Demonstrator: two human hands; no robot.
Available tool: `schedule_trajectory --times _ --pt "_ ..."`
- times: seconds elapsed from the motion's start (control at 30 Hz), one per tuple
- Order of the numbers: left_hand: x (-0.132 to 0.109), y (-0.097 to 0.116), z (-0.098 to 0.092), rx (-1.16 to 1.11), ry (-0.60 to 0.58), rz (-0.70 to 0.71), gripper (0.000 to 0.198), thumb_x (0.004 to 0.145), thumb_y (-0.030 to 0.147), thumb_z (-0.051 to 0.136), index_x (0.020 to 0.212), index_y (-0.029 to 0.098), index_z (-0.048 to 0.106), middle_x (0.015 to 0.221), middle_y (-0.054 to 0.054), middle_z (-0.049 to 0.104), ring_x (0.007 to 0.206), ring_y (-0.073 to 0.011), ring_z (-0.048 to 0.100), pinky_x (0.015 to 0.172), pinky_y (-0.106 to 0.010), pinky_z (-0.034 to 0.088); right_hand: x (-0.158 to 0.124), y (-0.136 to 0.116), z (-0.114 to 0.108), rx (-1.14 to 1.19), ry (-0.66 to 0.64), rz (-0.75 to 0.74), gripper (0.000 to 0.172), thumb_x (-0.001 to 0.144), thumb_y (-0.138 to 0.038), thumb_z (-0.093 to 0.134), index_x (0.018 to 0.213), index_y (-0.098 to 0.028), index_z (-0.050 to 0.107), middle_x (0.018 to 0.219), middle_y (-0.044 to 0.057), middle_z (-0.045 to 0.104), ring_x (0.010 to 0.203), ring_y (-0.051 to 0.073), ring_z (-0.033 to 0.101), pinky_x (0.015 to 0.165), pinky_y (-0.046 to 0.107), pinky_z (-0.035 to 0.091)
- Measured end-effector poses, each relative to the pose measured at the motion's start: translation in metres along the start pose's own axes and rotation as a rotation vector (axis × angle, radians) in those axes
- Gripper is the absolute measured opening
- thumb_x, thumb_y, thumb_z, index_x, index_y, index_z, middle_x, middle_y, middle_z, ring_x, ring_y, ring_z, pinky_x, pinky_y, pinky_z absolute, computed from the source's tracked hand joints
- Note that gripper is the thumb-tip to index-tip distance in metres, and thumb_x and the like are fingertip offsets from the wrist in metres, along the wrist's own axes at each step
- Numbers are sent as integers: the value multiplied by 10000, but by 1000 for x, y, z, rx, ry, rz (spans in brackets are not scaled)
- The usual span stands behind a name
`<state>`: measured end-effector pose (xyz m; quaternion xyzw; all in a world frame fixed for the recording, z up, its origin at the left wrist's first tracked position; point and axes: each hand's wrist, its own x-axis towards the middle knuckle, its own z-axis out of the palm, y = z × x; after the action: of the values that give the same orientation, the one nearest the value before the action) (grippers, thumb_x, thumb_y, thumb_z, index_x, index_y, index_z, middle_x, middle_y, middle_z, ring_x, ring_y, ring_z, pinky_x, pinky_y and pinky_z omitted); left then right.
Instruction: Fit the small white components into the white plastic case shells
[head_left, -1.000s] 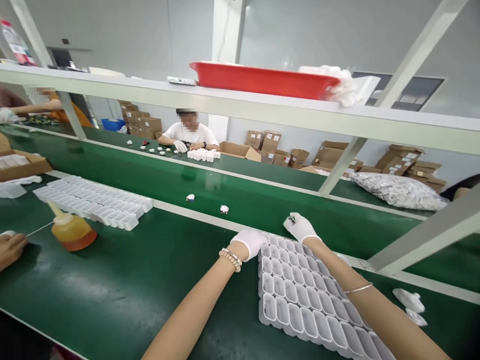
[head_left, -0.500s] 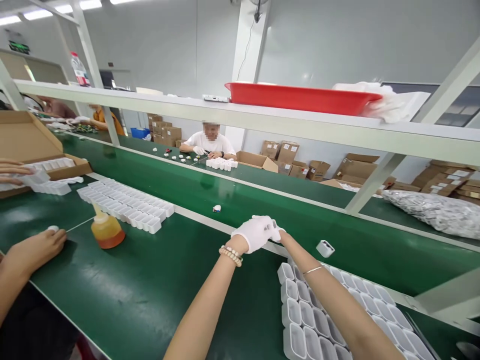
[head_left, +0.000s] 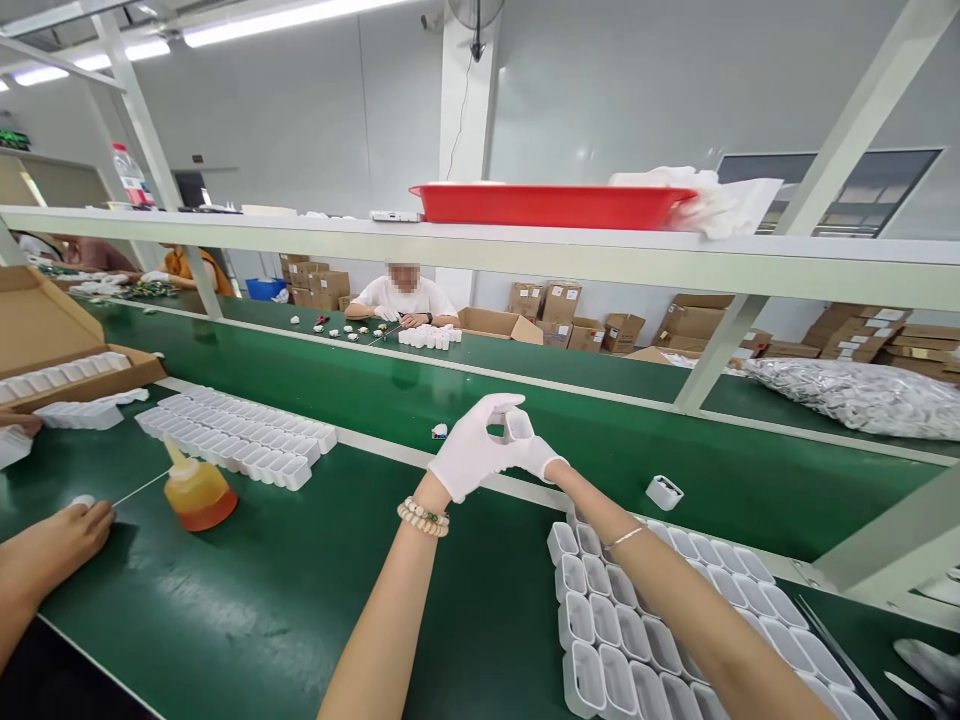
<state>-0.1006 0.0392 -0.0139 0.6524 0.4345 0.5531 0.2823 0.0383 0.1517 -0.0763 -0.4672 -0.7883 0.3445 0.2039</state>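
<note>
Above the near edge of the green belt, both my hands are raised together in white gloves. A small white open-topped plastic case (head_left: 517, 426) sits between them. My left hand (head_left: 471, 452) curves around it, index finger above and thumb below, with a gap showing inside the curl. Close against the case's lower right side is my right hand (head_left: 538, 458), its fingers partly hidden. Under my right forearm stand rows of similar white cases (head_left: 576, 616), open side up.
On the belt lie a white case (head_left: 664, 492) and a small white-and-dark part (head_left: 439, 431). At left are a glue bottle (head_left: 198, 492), more case rows (head_left: 240, 430) and a co-worker's hand (head_left: 79, 530). A shelf (head_left: 570, 255) with a red tray (head_left: 547, 205) crosses ahead.
My hands have turned, bringing the white case into sight between them. The view has tilted upward. At far left, a co-worker's hand with white cases has moved lower and toward the edge.
</note>
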Motion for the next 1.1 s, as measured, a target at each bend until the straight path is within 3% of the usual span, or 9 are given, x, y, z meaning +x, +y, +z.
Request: schedule_trajectory --times 0.13,0.3,0.4,0.5,0.6,0.73,0.83,0.97,1.1 --pt "-8 15 2 222 -101 186 501 747 87 676 1226 198 579 1203 -76 634 1069 -217 625 904 -360 561 -37 -4 -30 255 10 -67 322 884 -403 665 1050 -128 655 876 26 702 737 169 681 663 317 570" --pt "-18 34 10 376 -172 306 517 774 82 672 1256 225 549 1109 -37 675 929 -168 653 925 -357 547 -115 1 -73 515 41 -97 551 743 -488 757 1186 -205 595 1003 66 699 802 215 717 720 397 590" --pt "-25 43 19 414 -238 321 640 784 96 671 1364 263 458 1138 -20 674 1010 -180 646 967 -374 525 -161 -1 -80 603 169 -153 527 684 -400 835 1140 -234 632 957 43 705 868 228 707 828 447 584" --pt "-31 49 28 458 -305 342 712 787 74 654 1417 290 400 1139 -14 665 1031 -184 640 947 -372 532 -189 -7 -75 549 366 -186 460 671 -341 849 1089 -249 681 1042 68 722 960 247 691 900 457 571" --pt "-34 53 34 493 -348 393 705 793 41 645 1412 281 406 1098 -15 664 999 -181 642 904 -354 548 -200 -14 -68 423 450 -244 383 724 -309 799 1091 -277 697 1003 43 730 843 214 702 841 419 598" --pt "-34 55 36 522 -353 443 706 806 64 665 1415 295 391 1163 -27 648 1084 -202 621 950 -379 532 -204 -22 -65 232 475 -380 337 788 -238 726 1112 -323 696 879 -2 706 733 166 672 729 339 600" --pt "-33 57 35 511 -371 465 644 837 62 621 1402 282 405 1130 -29 660 1086 -193 617 973 -383 518 -206 -27 -66 144 466 -403 280 838 -257 671 1108 -321 704 830 3 687 713 163 654 645 313 582" --pt "-34 60 34 506 -398 473 542 866 52 552 1357 257 452 915 9 675 987 -168 631 962 -377 519 -210 -31 -69 117 402 -380 276 857 -256 638 1116 -323 706 838 3 690 753 171 662 680 329 580" --pt "-33 63 33 527 -408 485 517 860 24 509 1321 255 470 868 21 673 973 -158 629 955 -365 520 -211 -35 -73 80 316 -329 327 838 -206 632 1128 -341 702 861 -9 701 779 175 649 725 348 578"
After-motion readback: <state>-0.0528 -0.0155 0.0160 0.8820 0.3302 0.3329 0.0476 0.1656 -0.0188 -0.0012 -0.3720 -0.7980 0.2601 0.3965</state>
